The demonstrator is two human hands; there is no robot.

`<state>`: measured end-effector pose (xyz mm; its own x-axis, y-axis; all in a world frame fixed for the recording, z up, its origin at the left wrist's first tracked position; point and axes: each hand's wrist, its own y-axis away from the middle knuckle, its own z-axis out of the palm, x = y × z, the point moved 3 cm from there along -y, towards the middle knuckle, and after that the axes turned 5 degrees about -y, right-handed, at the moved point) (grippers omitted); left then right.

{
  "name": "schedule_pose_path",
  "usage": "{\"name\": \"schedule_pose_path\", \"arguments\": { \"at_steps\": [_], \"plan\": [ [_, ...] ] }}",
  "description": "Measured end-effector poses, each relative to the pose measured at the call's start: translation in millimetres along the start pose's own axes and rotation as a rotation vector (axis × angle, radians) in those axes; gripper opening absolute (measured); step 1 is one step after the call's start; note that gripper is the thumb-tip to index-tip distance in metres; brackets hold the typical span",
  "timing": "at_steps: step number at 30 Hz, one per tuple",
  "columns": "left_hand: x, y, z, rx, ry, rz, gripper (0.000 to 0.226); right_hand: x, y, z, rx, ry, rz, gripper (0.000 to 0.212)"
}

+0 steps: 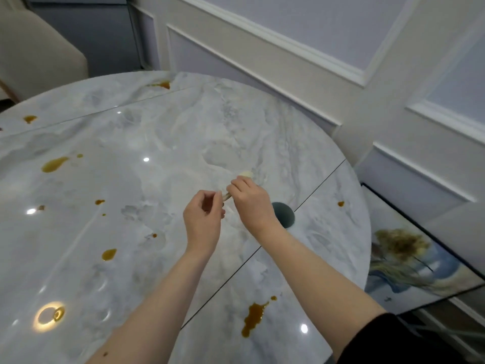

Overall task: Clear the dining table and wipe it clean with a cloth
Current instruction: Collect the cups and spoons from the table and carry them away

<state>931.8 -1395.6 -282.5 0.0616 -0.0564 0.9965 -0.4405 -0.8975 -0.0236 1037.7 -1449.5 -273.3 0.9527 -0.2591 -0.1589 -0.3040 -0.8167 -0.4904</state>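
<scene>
Right at the fingertips: the right hand [252, 203] has its fingers curled down around a small pale, cream-coloured scrap [245, 175], whose rounded end pokes out just past the knuckles; its lower end shows again between the two hands. What the scrap is made of cannot be told. The left hand [203, 219] sits just beside the right one, fingers loosely curled with thumb and forefinger drawn toward that lower end; whether they actually pinch it cannot be told.

Both hands hover over the round, glossy grey-white marble-pattern dining table [157, 143], near its right-hand part. Just behind the right wrist, touching the tabletop, is a dark grey-green rounded object [284, 215], half hidden by the hand, so whether it is a container or holds anything cannot be told.

Outward from the hands, the table carries amber-brown liquid spills: a long one [253, 317] near the right forearm, a drop-shaped one [109, 254] left of the left forearm, a bigger smear [53, 164] far to the left, and another [162, 85] at the far edge. A black sleeve [388, 340] covers the right upper arm. Right of the table lies a framed glossy picture in blue and ochre [409, 261], leaning low against the panelled white wall [288, 53]. A beige upholstered chair [36, 48] stands beyond the table's far left edge.
</scene>
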Motion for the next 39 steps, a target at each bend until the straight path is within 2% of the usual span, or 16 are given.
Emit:
{"name": "schedule_pose_path", "arguments": {
  "at_steps": [3,6,7,11,13,16,18,20,24,28,32,36,39],
  "plan": [
    [19.6,13.0,10.7,-0.054,0.071,0.050,0.017,10.7,9.4,-26.1,0.072,0.028,0.007,0.023],
    [21.5,22.2,25.9,-0.089,0.067,0.058,0.016,31.1,25.2,-45.9,0.190,-0.051,0.159,0.011],
    [17.3,24.1,31.6,-0.092,0.053,0.041,0.014,38.2,30.7,-52.6,0.247,-0.126,0.238,0.003],
    [-11.3,26.1,57.4,-0.103,-0.030,-0.050,0.008,62.9,52.5,-74.2,0.348,-0.610,0.623,0.007],
    [-26.5,27.7,73.5,-0.132,-0.120,-0.083,0.018,76.0,63.9,-76.2,0.318,-0.690,0.760,0.010],
    [-49.0,31.4,101.3,-0.232,-0.215,-0.134,0.051,99.1,82.8,-62.1,0.183,-0.771,0.871,0.010],
    [-61.5,31.9,112.2,-0.298,-0.319,-0.142,0.080,104.4,91.9,-51.3,0.114,-0.800,0.895,0.013],
    [-68.0,33.4,123.5,-0.330,-0.405,-0.134,0.097,108.3,100.2,-42.7,0.068,-0.804,0.878,0.015],
    [-72.4,32.8,142.8,-0.325,-0.383,-0.105,0.074,118.7,109.9,-28.0,0.012,-0.789,0.876,0.010],
    [-87.3,28.3,152.2,-0.273,-0.322,-0.124,0.092,128.4,114.8,-17.9,-0.046,-0.750,0.828,0.012],
    [-80.1,33.9,155.8,-0.231,-0.290,-0.127,0.076,134.0,119.3,-9.9,-0.099,-0.861,0.843,0.021],
    [-84.3,40.7,146.5,-0.189,-0.239,-0.156,0.076,127.8,118.0,-10.4,-0.097,-0.969,0.868,0.031],
    [-79.8,44.9,129.4,-0.149,-0.238,-0.162,0.077,113.6,113.6,-13.3,-0.092,-1.041,0.869,0.029]
  ]
}}
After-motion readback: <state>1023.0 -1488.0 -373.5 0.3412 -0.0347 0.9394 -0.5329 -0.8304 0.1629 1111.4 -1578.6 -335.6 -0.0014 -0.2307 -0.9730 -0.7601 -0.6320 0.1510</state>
